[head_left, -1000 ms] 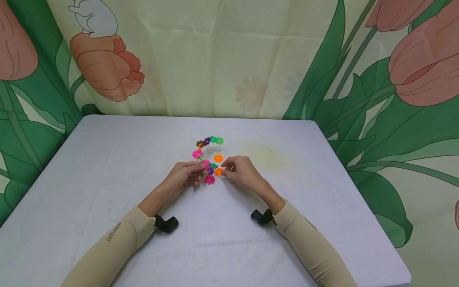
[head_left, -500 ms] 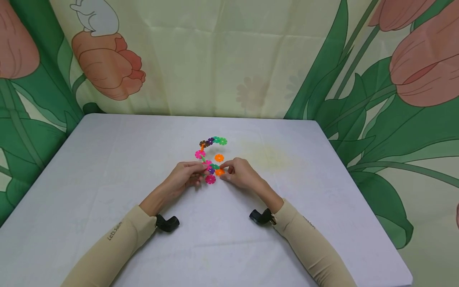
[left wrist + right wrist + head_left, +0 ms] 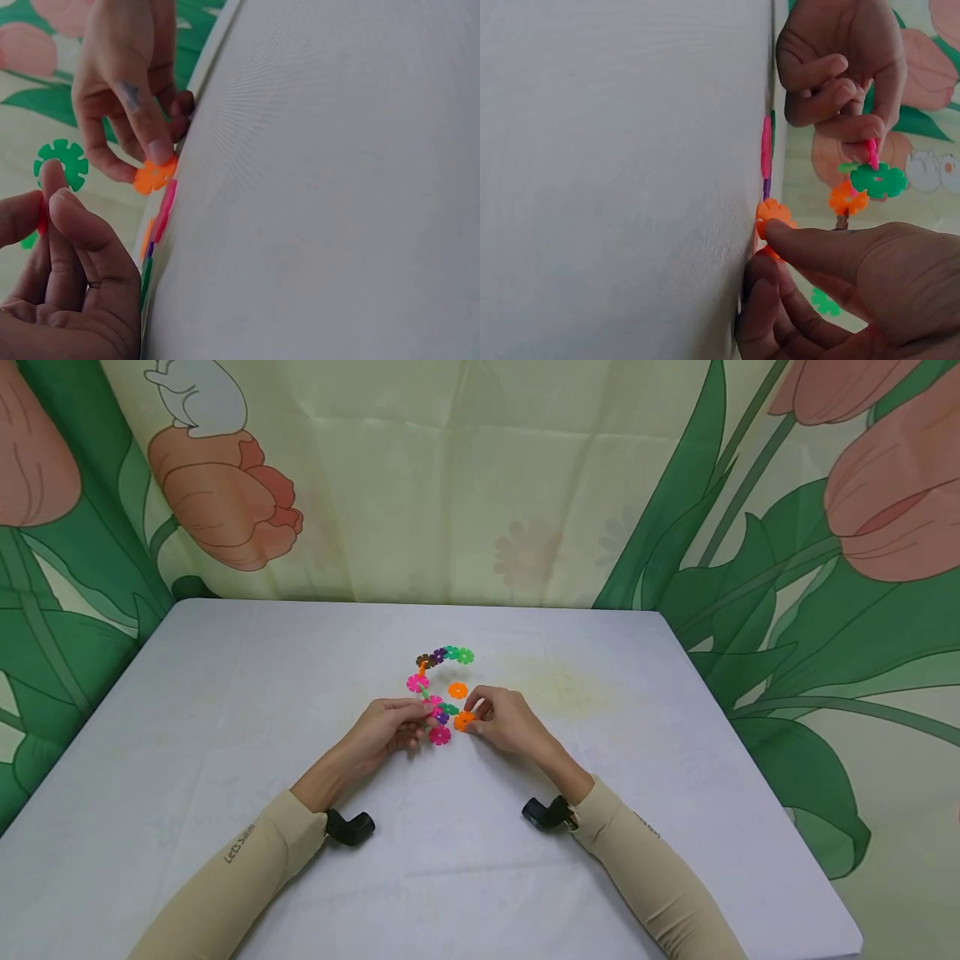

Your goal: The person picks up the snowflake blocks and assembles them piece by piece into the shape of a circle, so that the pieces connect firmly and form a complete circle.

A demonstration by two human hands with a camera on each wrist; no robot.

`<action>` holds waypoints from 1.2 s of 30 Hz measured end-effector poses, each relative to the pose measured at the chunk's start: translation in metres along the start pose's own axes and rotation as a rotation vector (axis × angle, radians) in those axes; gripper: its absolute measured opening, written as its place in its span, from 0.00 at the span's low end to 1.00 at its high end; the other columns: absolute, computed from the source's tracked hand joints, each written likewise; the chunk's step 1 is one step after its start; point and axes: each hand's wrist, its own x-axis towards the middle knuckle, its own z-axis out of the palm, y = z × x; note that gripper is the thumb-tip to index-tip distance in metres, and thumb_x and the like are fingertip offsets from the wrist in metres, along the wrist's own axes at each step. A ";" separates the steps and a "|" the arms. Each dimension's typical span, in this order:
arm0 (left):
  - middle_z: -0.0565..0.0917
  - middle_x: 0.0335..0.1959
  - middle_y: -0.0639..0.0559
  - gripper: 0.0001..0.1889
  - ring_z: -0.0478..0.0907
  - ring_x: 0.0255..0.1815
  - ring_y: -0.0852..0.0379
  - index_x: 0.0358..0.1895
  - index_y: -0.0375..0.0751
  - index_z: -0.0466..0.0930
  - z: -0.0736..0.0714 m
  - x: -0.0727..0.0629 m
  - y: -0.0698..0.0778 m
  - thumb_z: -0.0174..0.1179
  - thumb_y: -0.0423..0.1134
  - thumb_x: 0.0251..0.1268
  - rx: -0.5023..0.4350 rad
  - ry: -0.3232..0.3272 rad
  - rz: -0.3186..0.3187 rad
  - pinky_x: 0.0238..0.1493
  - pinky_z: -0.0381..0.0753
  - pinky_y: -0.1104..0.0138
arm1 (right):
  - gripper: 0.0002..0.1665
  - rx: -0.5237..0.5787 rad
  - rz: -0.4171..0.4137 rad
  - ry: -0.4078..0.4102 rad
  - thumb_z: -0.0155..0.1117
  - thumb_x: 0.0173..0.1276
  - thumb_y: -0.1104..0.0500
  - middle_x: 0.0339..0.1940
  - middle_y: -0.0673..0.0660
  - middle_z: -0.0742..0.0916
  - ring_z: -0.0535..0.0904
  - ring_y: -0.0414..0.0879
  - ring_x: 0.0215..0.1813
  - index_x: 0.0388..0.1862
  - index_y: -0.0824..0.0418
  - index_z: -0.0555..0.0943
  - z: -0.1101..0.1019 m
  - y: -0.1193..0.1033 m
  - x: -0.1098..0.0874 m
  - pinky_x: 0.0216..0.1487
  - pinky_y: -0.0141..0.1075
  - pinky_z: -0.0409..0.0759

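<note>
1. Head view: both hands meet over the middle of the table [image 3: 450,877], and between them I see the chain [image 3: 417,682], flower-shaped discs slotted edge to edge, curving away toward the far side.
2. The left hand [image 3: 386,727] pinches a pink link near the chain's close end. Thumb and fingertips are together on it, and the green disc [image 3: 449,709] juts out just past that pinch.
3. The right hand [image 3: 504,718] has thumb and fingers clamped on an orange disc [image 3: 464,722], just beside the green one with a gap between. I can't tell whether its lower rim touches the cloth.
4. Loose pieces lie close by: a second orange [image 3: 457,691] behind, a purple [image 3: 442,717] between the hands, and a pink one [image 3: 440,736] nearest the person.
5. The step in hand, I'd judge, is picking up one more disc to lengthen the chain; this orange doesn't look joined on.
6. The next move seems to call for turning the orange across the green, lining up notch with notch, then a short push while the left pinch holds firm. Pressed askew, the discs could slip or the chain twist.
</note>
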 end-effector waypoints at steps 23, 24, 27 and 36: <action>0.89 0.30 0.58 0.19 0.77 0.28 0.63 0.56 0.27 0.82 -0.001 -0.001 0.002 0.60 0.43 0.79 0.010 0.005 0.007 0.33 0.82 0.75 | 0.09 0.193 0.078 -0.136 0.72 0.74 0.58 0.32 0.54 0.91 0.85 0.45 0.29 0.48 0.61 0.89 -0.014 0.007 0.000 0.35 0.31 0.82; 0.89 0.30 0.58 0.20 0.77 0.28 0.63 0.56 0.26 0.82 -0.001 -0.001 0.002 0.60 0.43 0.79 0.008 0.005 0.007 0.33 0.81 0.75 | 0.09 0.214 0.079 -0.144 0.72 0.74 0.58 0.33 0.55 0.91 0.85 0.45 0.29 0.48 0.61 0.89 -0.015 0.008 0.000 0.35 0.32 0.82; 0.89 0.30 0.59 0.20 0.77 0.28 0.63 0.57 0.27 0.82 -0.001 -0.001 0.002 0.60 0.43 0.79 0.007 0.005 0.005 0.33 0.81 0.74 | 0.09 0.288 0.076 -0.161 0.71 0.74 0.59 0.34 0.57 0.92 0.86 0.47 0.30 0.48 0.61 0.89 -0.019 0.010 0.000 0.35 0.34 0.83; 0.89 0.30 0.60 0.18 0.77 0.29 0.63 0.56 0.30 0.84 -0.002 0.000 0.003 0.60 0.43 0.80 0.018 0.007 0.012 0.33 0.81 0.75 | 0.13 0.474 0.072 -0.216 0.70 0.74 0.60 0.40 0.56 0.94 0.87 0.46 0.37 0.53 0.64 0.87 -0.032 0.013 0.001 0.43 0.35 0.88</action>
